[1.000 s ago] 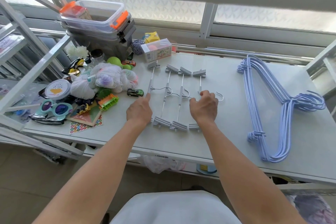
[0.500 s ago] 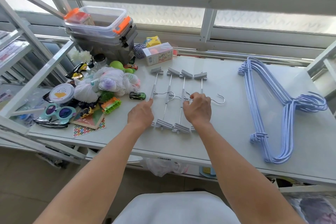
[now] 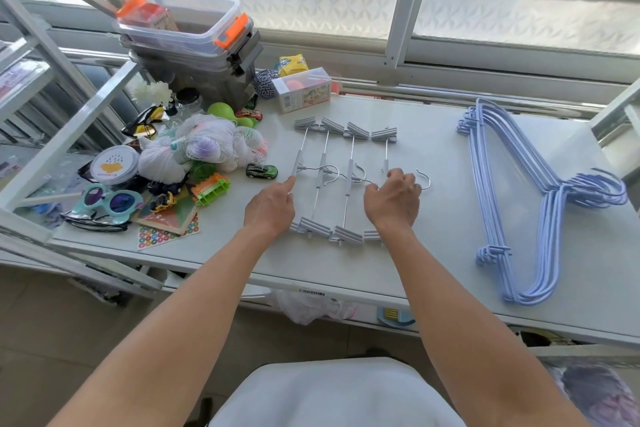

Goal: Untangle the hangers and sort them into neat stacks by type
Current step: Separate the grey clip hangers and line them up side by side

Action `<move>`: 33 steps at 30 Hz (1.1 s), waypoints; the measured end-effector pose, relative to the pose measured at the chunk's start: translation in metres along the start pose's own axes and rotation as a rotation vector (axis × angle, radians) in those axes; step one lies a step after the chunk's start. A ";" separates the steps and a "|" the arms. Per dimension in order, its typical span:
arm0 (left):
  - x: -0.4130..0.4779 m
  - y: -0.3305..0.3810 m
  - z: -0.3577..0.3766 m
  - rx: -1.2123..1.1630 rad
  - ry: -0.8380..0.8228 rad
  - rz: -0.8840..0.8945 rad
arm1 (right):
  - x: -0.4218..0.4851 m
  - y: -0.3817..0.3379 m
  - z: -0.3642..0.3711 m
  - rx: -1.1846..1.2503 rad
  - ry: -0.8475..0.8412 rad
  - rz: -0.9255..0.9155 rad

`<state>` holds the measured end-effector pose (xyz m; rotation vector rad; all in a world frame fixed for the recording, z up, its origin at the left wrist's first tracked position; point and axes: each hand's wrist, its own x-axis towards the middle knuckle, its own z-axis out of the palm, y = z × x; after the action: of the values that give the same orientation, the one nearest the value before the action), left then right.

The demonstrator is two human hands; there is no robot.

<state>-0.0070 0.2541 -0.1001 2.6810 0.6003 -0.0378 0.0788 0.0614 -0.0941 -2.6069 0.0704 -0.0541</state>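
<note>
The four clip hangers (image 3: 349,170) lay side by side before you, bars pointing away, hooks to the right. Your left hand (image 3: 270,208) touched the leftmost bar with a straight forefinger. Your right hand (image 3: 393,199) curled its fingers on the rightmost clip hanger (image 3: 386,152), on the side of the stacked blue wire hangers (image 3: 488,201).

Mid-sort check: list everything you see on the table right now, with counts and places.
clip hangers: four, grey with metal hooks, side by side, table centre
wire hangers: one stack, count unclear, light blue, table right
table: one, white
storage bins: stacked, clear with orange latches over grey, back left
toy car: one, green, left of clip hangers
yarn bundle: one, white, left
sunglasses: one pair, teal, front left
left hand: index finger touches leftmost clip hanger
right hand: fingers curled over rightmost clip hanger
</note>
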 end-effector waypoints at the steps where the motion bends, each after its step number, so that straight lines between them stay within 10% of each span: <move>1: -0.001 0.000 0.001 0.000 0.001 0.003 | 0.003 0.003 -0.001 0.043 -0.033 0.023; 13: -0.003 0.024 0.018 0.052 0.226 0.225 | 0.013 0.017 0.003 0.227 -0.091 0.055; 33: -0.017 0.069 0.036 0.167 0.021 0.440 | 0.009 0.022 -0.001 0.254 -0.087 0.068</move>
<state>0.0080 0.1764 -0.1061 2.9166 0.0021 0.0645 0.0872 0.0411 -0.1042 -2.3483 0.1131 0.0707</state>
